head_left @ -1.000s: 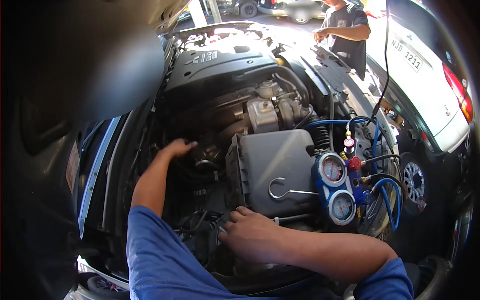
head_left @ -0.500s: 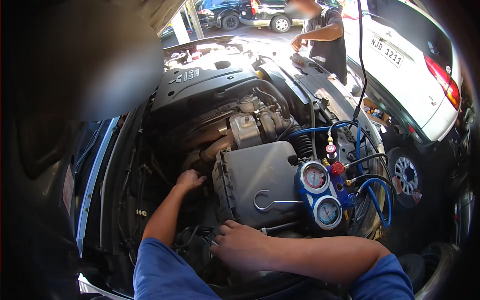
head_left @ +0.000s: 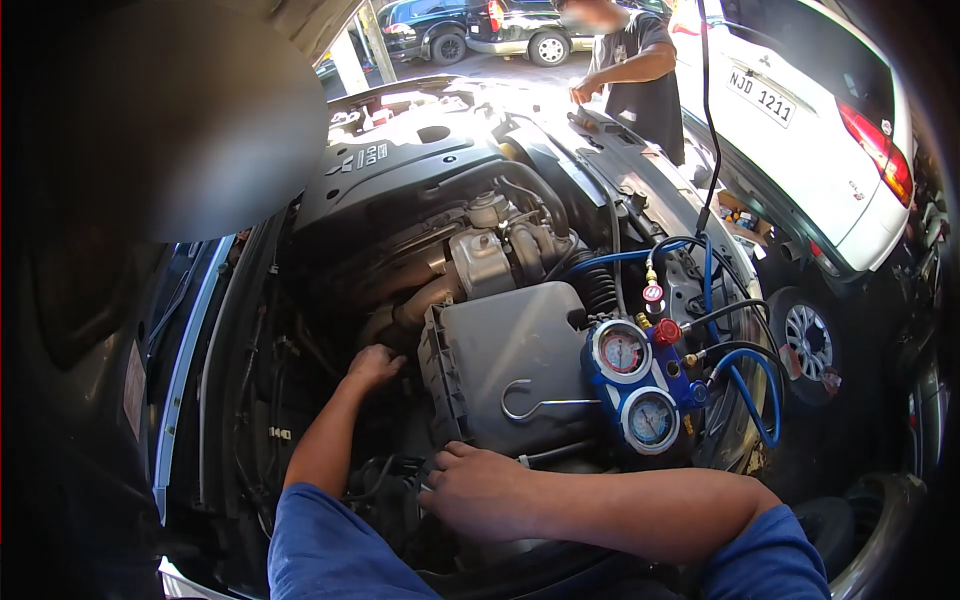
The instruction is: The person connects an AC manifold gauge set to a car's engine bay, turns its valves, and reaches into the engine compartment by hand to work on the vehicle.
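Note:
My left hand [head_left: 376, 367] reaches down into the dark gap left of the black air filter box [head_left: 515, 350]. Its fingers look curled, and their tips are lost in shadow. Close to the box's near left corner, my right hand [head_left: 478, 488] is closed around something hidden from view. Dark hoses and wiring lie just beside it. On the box's right side rests a blue manifold gauge set [head_left: 640, 385] with two round dials, and its metal hook [head_left: 520, 402] lies across the lid.
Beyond the box are a metal turbo housing [head_left: 483, 262] and a plastic engine cover [head_left: 400, 170]. Blue and black hoses [head_left: 770, 400] loop off the gauges. Another person [head_left: 635, 70] stands at the far fender. A white car [head_left: 800, 130] and a loose wheel [head_left: 805, 335] are on the right.
The view has shifted slightly, so the engine and gauges appear a little further left. Both my hands stay in nearly the same places. The other person's arm has moved slightly.

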Action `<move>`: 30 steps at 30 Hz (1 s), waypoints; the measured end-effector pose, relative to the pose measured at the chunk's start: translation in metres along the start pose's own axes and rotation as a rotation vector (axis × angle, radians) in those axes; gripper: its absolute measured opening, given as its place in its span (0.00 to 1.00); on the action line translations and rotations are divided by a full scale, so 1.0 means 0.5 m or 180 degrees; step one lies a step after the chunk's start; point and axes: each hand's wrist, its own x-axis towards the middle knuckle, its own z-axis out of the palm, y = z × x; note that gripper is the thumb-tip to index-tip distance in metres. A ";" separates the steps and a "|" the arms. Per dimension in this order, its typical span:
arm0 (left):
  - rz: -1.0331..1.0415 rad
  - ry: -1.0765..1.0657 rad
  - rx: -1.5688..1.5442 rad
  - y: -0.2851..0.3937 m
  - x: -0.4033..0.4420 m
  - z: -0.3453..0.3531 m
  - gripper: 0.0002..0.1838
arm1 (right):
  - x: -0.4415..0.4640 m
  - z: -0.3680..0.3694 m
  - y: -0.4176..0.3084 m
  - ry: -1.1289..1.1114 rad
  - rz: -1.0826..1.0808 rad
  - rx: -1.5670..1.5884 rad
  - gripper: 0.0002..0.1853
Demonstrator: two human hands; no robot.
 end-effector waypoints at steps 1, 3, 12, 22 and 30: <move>-0.0004 0.0010 -0.0003 -0.002 0.001 0.002 0.22 | 0.000 0.001 0.000 -0.0002 -0.0003 0.0006 0.16; -0.0009 0.0026 0.0001 -0.004 0.001 0.004 0.22 | -0.001 0.000 -0.001 0.0001 0.0000 -0.0018 0.16; 0.0026 0.0046 0.0012 -0.008 0.004 0.008 0.22 | -0.002 0.008 -0.001 0.0199 -0.0012 0.0010 0.14; 0.0097 0.0067 0.0005 -0.002 -0.005 0.000 0.21 | -0.002 0.016 -0.001 0.0307 -0.0038 -0.0017 0.13; 0.0126 0.0093 0.0014 -0.008 -0.001 0.004 0.21 | -0.003 0.018 0.000 0.0353 -0.0032 -0.0011 0.13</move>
